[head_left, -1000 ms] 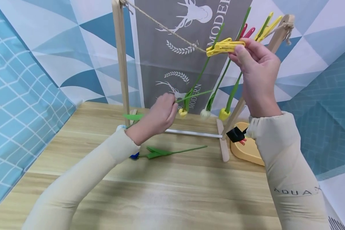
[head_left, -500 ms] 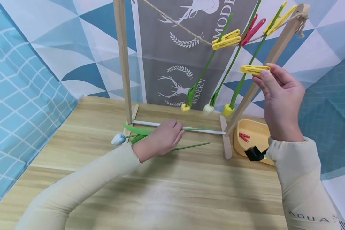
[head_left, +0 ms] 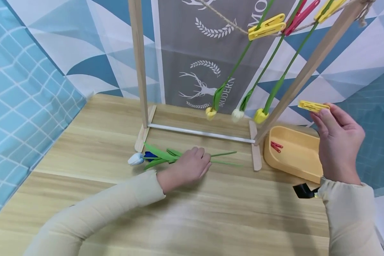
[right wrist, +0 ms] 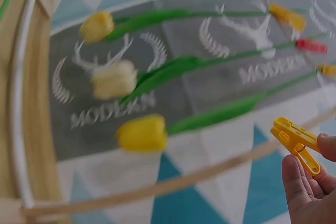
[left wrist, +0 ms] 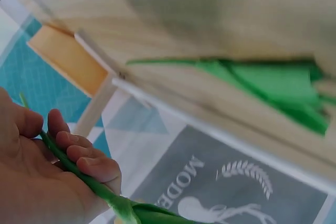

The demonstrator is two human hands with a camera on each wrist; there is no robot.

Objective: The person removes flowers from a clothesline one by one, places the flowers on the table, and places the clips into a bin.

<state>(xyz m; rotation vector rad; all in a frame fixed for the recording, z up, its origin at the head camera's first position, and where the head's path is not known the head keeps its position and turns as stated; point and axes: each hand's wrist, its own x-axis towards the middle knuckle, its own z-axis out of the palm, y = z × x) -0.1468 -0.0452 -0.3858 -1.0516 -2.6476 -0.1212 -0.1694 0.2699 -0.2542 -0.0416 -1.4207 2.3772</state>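
Observation:
Low over the wooden table [head_left: 179, 227], my left hand [head_left: 192, 164] holds the green stem of a light blue tulip [head_left: 136, 159]. In the left wrist view its stem [left wrist: 86, 179] runs between thumb and curled fingers. A dark blue tulip [head_left: 150, 155] lies on the table close to it, partly hidden. At the right, my right hand [head_left: 340, 142] pinches a yellow clothespin [head_left: 312, 106] between thumb and fingers. Three tulips hang head down from a rope: pale yellow [head_left: 211, 113], white [head_left: 238, 115] and bright yellow [head_left: 261, 116].
A yellow clip [head_left: 267, 27], a red clip [head_left: 302, 17] and another yellow clip [head_left: 331, 10] grip the hanging stems. Wooden posts [head_left: 137, 53] and a white rod [head_left: 201, 133] form the stand. A yellow-orange tray [head_left: 294, 172] holds a red clothespin [head_left: 276, 146].
My left hand has lowered the light blue tulip toward the table. My right hand has moved right and down, away from the rope, with the yellow clothespin. The view has tilted downward.

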